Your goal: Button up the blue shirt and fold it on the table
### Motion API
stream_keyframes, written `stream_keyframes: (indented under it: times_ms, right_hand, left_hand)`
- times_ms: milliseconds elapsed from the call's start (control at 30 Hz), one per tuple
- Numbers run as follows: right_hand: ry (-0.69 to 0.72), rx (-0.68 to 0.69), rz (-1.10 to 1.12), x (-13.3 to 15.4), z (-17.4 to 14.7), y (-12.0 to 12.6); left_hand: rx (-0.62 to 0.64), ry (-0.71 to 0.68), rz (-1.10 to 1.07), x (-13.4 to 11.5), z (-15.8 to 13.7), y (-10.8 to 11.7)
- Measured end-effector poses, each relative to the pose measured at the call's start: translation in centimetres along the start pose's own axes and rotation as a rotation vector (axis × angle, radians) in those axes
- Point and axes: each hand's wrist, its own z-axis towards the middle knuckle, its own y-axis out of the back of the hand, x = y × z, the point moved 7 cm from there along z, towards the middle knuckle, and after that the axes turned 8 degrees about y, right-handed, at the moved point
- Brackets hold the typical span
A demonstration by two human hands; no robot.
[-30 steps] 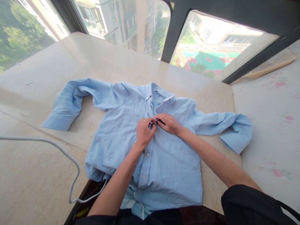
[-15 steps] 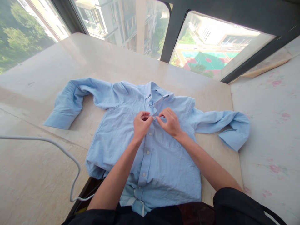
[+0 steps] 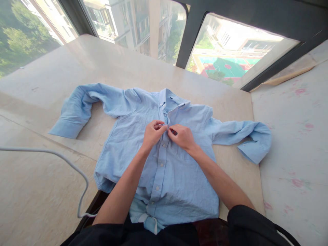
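Note:
A light blue button-up shirt lies front side up, collar away from me and sleeves bent out to both sides. Over its upper front edge, my left hand pinches the placket between thumb and fingers. My right hand is closed at the same spot, its thumb and fingertip meeting the placket edge beside the left thumb. The button between them is hidden by the fingers. Below the hands, white buttons run down the placket. The collar stands open above them.
The shirt rests on a pale stone-look ledge under dark-framed windows. A white cable curves across the left side. On the right rises a wall with a floral pattern.
My right hand has closed in toward the left hand, and its fingers now pinch at the placket. The button seen between the hands earlier is covered now.

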Motion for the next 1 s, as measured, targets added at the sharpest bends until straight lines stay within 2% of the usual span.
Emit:
stream_keyframes:
  times_ms: [133, 333, 500, 667, 867, 1000]
  right_hand:
    - [0.038, -0.048, -0.147, 0.6, 0.0, -0.1]
    - [0.075, -0.089, -0.236, 1.1, 0.3, -0.4]
    - [0.043, -0.093, -0.162, 0.9, 0.1, -0.9]
    - [0.048, -0.052, -0.056, 0.1, -0.1, -1.1]
    - [0.091, 0.014, 0.117, -0.3, -0.7, -0.4]
    - [0.114, -0.051, 0.144, -1.0, -2.1, 1.3]
  left_hand:
    - [0.033, -0.054, 0.033, -0.2, 0.2, -0.2]
    - [-0.015, -0.073, 0.281, -0.6, -0.2, 0.1]
    - [-0.112, -0.077, 0.466, -1.4, -0.9, 0.4]
    - [-0.140, -0.071, 0.625, -1.7, -0.9, 0.5]
    - [-0.179, -0.103, 0.690, -1.4, -1.2, 1.2]
    - [-0.354, -0.195, 0.809, -1.8, -1.8, 3.2]
